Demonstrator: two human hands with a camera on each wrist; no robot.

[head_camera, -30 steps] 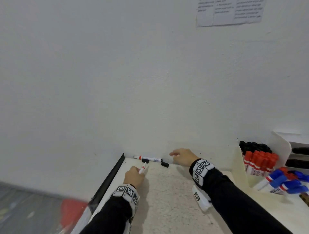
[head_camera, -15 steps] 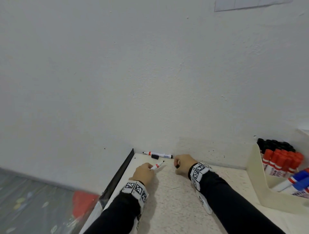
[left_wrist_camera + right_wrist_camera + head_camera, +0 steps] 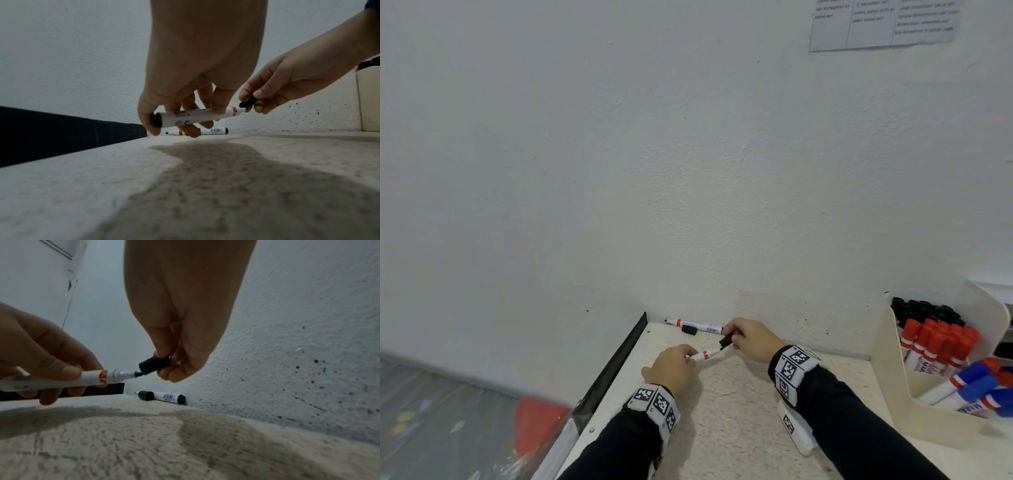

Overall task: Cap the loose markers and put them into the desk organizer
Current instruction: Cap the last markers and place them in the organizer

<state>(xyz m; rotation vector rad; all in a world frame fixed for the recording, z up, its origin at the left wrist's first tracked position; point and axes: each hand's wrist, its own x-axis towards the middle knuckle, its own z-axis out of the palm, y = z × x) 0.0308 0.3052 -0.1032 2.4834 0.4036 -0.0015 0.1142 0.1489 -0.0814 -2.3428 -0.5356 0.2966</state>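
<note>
A speckled, off-white bench (image 3: pixel 739 404) is butting against a rough white wall (image 3: pixel 654 171) flecked with dark spots low down (a printed sheet (image 3: pixel 883 24) is hanging at about 1 o'clock). The left hand (image 3: pixel 671 368) is gripping a white marker (image 3: pixel 703 355), its bare tip pointing toward 2 o'clock, while the right hand (image 3: pixel 751 339) is pinching a black cap (image 3: pixel 725 341) just at that tip. A second uncapped marker (image 3: pixel 697 323) is lying along the wall at 12 o'clock, a loose cap (image 3: pixel 689 330) touching it. The cream desk organizer (image 3: pixel 893 370) is standing at 3 o'clock, holding black, red and blue markers.
</note>
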